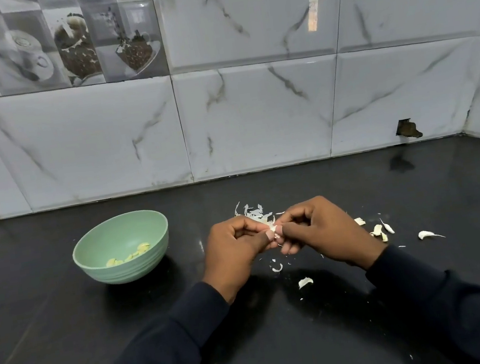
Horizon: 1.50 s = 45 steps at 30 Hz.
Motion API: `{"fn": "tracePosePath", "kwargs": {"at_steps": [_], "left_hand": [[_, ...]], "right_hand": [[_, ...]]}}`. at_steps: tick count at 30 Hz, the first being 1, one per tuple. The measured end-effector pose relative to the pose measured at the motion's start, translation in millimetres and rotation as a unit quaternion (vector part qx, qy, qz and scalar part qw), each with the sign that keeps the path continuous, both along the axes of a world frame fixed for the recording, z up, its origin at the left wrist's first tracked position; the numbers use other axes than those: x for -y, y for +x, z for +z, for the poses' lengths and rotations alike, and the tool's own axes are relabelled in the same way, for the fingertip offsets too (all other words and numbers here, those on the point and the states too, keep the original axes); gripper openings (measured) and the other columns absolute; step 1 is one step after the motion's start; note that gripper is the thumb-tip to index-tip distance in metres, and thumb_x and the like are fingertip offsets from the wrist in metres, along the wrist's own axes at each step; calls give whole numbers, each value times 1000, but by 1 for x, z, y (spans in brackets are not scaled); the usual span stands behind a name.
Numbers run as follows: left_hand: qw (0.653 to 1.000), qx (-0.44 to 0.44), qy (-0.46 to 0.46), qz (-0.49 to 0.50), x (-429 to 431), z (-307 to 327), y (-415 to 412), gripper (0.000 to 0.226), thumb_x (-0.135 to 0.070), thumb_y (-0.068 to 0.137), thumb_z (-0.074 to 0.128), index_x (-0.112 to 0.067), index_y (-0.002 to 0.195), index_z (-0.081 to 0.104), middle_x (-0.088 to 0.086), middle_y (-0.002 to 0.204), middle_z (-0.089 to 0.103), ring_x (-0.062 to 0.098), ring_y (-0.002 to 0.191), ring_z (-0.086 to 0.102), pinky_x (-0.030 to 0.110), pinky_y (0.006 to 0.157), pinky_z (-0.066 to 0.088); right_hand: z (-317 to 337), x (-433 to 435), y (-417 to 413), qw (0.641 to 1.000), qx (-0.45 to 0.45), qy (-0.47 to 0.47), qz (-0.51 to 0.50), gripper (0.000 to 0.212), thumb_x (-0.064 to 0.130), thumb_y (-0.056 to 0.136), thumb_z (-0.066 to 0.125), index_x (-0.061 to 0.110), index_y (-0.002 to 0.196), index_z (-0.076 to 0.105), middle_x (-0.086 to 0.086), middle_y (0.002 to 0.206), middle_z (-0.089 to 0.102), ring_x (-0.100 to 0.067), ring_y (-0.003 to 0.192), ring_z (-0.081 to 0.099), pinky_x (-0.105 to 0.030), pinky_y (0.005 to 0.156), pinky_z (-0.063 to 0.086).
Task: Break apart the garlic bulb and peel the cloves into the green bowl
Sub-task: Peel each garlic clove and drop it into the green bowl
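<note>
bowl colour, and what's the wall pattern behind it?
Head view: bowl pale green; wall tiles white with grey marble veining.

No text, label, brand, number or sign can be read anywhere in this view.

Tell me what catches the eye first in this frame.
The left hand and right hand meet mid-counter, pinching a garlic clove between them. Left of them stands the green bowl, a few peeled cloves inside. White skins lie just behind the hands; loose cloves lie to their right.
</note>
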<state>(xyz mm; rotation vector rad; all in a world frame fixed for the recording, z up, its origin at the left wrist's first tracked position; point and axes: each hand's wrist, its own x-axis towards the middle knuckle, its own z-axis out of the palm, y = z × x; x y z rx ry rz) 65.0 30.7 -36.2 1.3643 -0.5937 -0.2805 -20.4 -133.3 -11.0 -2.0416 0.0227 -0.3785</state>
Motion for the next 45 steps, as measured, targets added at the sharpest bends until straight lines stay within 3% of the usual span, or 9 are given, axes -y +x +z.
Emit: {"fn": "tracePosePath", "kwargs": {"at_steps": [3,7,17,26,30,34,38,42,45], "left_hand": [[998,50,27,16,1,-2,-1,5,6,83,77,4,82,72,21,78,75,35,79,76,45,82,62],[991,103,67,44,2,-4,-3,13,-3,82,80,-11,75,75,9,71,76,33,74,76,54,81,61],[990,114,57,57,3,-2,-7,14,-2,83,80,-13,75,76,6,68,75,26,72,76,41,78,61],[1000,11,-13,-16,1,2,-8,6,7,88,71,1,90,69,17,77,75,32,77,77,30,74,61],[997,62,-7,-40,0,5,-5,18,10,93,62,-4,104,64,16,78,73,30,74,76,31,72,61],[990,121,11,-65,-2,6,-2,28,12,95,58,-11,101,73,8,77,73,23,73,74,28,71,58],[989,121,7,-80,-3,8,-1,23,11,95,59,-9,99,71,8,78,73,21,74,73,25,70,58],[993,74,-29,-89,-4,8,2,15,11,95,58,0,102,65,19,80,71,28,77,75,28,74,61],[994,35,-59,-80,-4,8,4,12,10,96,57,2,103,62,27,86,72,29,76,74,27,75,61]], "right_hand": [[0,-1,-1,999,1,-29,-16,17,6,98,64,-2,86,74,-12,74,75,-24,64,73,-31,64,60],[0,-5,-2,996,5,-76,-44,15,10,94,67,5,81,72,-9,66,73,-23,57,72,-30,60,58],[0,-19,-4,993,39,-54,-94,15,10,87,68,6,73,70,-12,61,71,-19,47,62,-30,48,53],[-1,-18,-2,994,57,-1,-97,19,5,84,69,5,66,64,-1,46,58,-14,40,51,-23,43,41],[-1,-18,0,993,45,70,-81,23,-1,89,61,-4,66,59,-5,46,55,-11,38,47,-22,40,37],[-4,-20,2,985,40,157,-61,32,2,91,62,5,59,57,-7,52,52,-10,38,44,-20,37,32],[-5,-20,5,975,37,214,-41,18,13,76,60,-2,66,59,-9,56,53,-11,38,43,-19,36,29],[-3,-15,5,978,39,204,-29,18,-4,89,55,-11,74,61,-9,57,52,-12,39,44,-20,36,30],[0,-12,1,989,38,141,-20,25,6,86,57,-16,74,55,-7,55,54,-14,40,45,-20,38,31]]}}
